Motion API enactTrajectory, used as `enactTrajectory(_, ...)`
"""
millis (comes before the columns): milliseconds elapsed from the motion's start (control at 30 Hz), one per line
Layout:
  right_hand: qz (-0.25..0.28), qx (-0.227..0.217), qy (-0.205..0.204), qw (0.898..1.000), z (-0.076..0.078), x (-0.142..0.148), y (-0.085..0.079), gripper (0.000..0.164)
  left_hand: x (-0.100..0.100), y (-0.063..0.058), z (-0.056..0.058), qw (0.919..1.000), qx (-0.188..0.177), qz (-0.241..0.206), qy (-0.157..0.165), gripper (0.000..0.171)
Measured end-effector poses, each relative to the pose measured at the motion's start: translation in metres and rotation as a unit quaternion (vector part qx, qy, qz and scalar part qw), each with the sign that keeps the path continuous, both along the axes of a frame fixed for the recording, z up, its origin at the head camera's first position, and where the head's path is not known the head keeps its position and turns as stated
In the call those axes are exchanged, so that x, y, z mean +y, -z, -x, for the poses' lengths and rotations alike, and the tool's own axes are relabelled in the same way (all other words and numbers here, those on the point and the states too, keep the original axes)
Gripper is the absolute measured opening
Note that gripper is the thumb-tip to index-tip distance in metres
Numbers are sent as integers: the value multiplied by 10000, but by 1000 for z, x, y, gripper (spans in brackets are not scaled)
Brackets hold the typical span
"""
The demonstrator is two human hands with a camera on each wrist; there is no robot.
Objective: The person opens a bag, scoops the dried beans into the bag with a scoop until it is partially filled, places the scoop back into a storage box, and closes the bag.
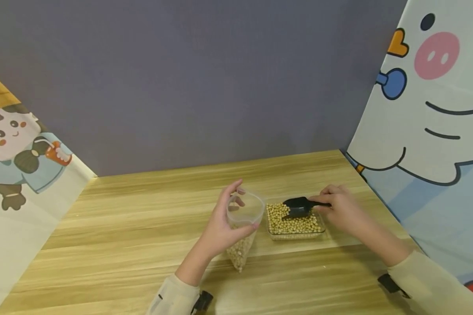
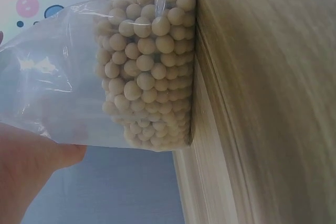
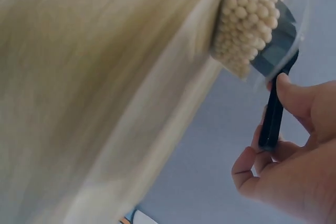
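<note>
A clear plastic bag [image 1: 240, 251] with soybeans in its lower part stands on the table, its mouth spread wide. My left hand [image 1: 217, 231] holds it near the top, thumb on one side and fingers on the other. In the left wrist view the soybeans [image 2: 144, 66] fill the bag's bottom, and the upper part is see-through. To the right, a clear rectangular container [image 1: 297, 236] is full of soybeans [image 1: 277, 218]. My right hand [image 1: 340, 211] pinches the handle of a black scoop [image 1: 299, 208], whose bowl lies among the container's beans. The right wrist view shows thumb and fingers on the handle [image 3: 273, 116].
The wood-grain table [image 1: 122, 245] ends at a grey panel [image 1: 220, 87] behind. Side panels with cartoon prints, a left one [image 1: 19, 153] and a right one [image 1: 429, 113], border it. A tiny pale speck lies on the table in front of the container.
</note>
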State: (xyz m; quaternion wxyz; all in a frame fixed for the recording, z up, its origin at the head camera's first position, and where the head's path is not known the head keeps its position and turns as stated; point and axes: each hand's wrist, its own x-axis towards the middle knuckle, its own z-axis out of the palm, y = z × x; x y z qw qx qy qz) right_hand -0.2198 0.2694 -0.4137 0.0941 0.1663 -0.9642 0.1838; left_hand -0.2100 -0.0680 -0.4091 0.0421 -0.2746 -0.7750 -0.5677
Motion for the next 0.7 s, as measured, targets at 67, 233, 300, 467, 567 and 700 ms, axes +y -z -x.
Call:
enactTrajectory(67, 236, -232, -76, 9994, 1, -2, 2, 31, 0, 0, 0, 10000, -4, -2, 1, 102)
enactTrajectory(233, 572, -645, -138, 9962, 4, -7, 4, 34, 2, 0, 0, 10000, -4, -22, -17, 102)
enactTrajectory(300, 619, -711, -195, 9954, 5, -8, 4, 34, 2, 0, 0, 10000, -2, -27, -13, 102)
enactTrajectory(467, 636, -736, -348, 9947, 10, -9, 4, 33, 3, 0, 0, 10000, 13, -29, -2, 101)
enactTrajectory(567, 600, -631, -473, 9951, 13, -7, 7, 32, 3, -1, 0, 10000, 11, -30, -16, 101)
enactTrajectory(700, 577, -573, -723, 9941, 17, -4, 8, 31, 3, -1, 0, 10000, -16, -40, -28, 101)
